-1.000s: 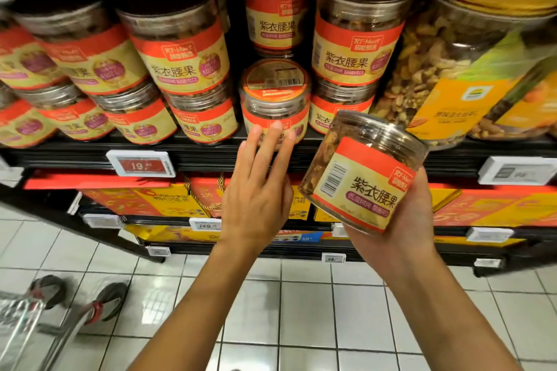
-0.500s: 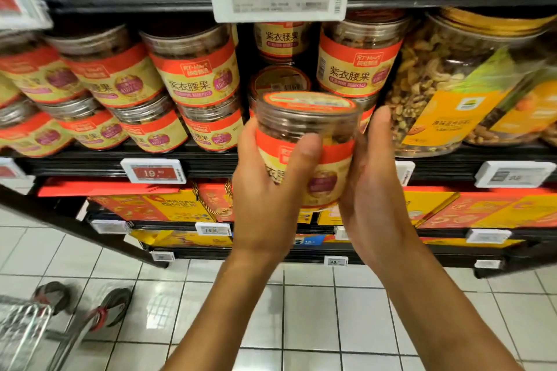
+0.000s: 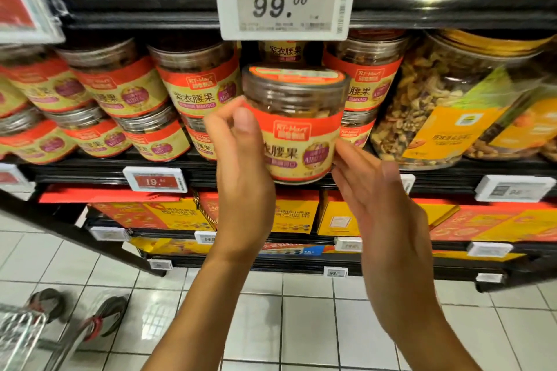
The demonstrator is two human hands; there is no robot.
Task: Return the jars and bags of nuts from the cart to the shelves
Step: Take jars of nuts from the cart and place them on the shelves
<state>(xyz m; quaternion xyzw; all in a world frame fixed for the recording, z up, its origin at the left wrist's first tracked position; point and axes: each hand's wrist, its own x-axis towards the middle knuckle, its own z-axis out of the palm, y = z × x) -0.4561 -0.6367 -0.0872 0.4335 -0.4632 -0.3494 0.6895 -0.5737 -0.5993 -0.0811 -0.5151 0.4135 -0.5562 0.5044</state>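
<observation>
Against the frame 0.5 s earlier, the jar (image 3: 297, 117) sits closer to the stacked jars (image 3: 199, 84) on the shelf (image 3: 90, 170), upright, label forward. The left grip (image 3: 241, 166) holds it, thumb across the label's left part. The right grip (image 3: 382, 211) has slid lower: fingers straight, only the tips touching the jar's lower right side. The jar hides the stock behind it. Whether its base rests on the shelf cannot be told. The cart (image 3: 21, 334) is cut off at lower left.

You have a black shelf (image 3: 90, 170) just behind your grip. Small red-label jars (image 3: 156, 143) sit on it in stacks, left of your grip and behind it. Big nut jars (image 3: 437, 117) stand to its right.
</observation>
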